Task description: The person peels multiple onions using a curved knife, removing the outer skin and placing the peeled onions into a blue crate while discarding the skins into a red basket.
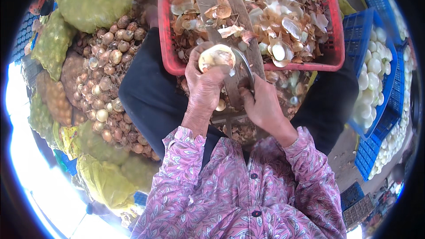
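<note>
My left hand (206,76) grips an onion (215,56) whose pale flesh shows beneath partly removed skin. In my right hand (264,106) is a curved metal knife (245,63), its blade beside the onion's right side. Both hands are over a wooden board (229,13) that slopes across a red plastic crate (252,66). Brown and white onion skins (282,16) fill the crate, and some scraps lie on the board. A pale round piece (220,105) sits lower down, beneath my left hand.
Left of my knee lies a heap of unpeeled onions (109,63). Green mesh sacks (96,3) and a yellow bag (103,182) surround it. On the right, a blue crate (355,36) holds peeled white onions (373,73). More blue crates (367,159) stand beyond.
</note>
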`<action>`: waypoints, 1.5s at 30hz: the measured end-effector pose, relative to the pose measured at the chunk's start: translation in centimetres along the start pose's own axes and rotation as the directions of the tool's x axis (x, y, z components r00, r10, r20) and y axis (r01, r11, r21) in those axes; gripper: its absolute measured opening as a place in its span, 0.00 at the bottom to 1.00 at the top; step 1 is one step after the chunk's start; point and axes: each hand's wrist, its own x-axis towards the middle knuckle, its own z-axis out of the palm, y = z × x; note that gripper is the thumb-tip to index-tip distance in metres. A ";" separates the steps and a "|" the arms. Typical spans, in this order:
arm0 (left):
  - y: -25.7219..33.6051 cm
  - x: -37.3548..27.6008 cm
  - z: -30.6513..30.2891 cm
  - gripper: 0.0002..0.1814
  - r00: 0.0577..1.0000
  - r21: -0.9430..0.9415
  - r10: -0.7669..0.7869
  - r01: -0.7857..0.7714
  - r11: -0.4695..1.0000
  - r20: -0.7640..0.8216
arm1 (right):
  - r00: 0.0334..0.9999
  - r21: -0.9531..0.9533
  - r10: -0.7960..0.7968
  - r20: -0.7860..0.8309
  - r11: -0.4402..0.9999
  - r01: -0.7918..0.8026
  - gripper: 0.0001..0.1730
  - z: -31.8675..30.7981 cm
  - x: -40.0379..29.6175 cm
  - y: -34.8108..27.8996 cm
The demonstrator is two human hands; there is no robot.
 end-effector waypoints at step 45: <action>-0.2 -1.4 0.6 0.44 0.925 -0.082 -0.302 0.328 0.941 0.229 | 0.933 0.842 0.342 0.117 0.464 -0.275 0.06 -4.1 1.5 -3.7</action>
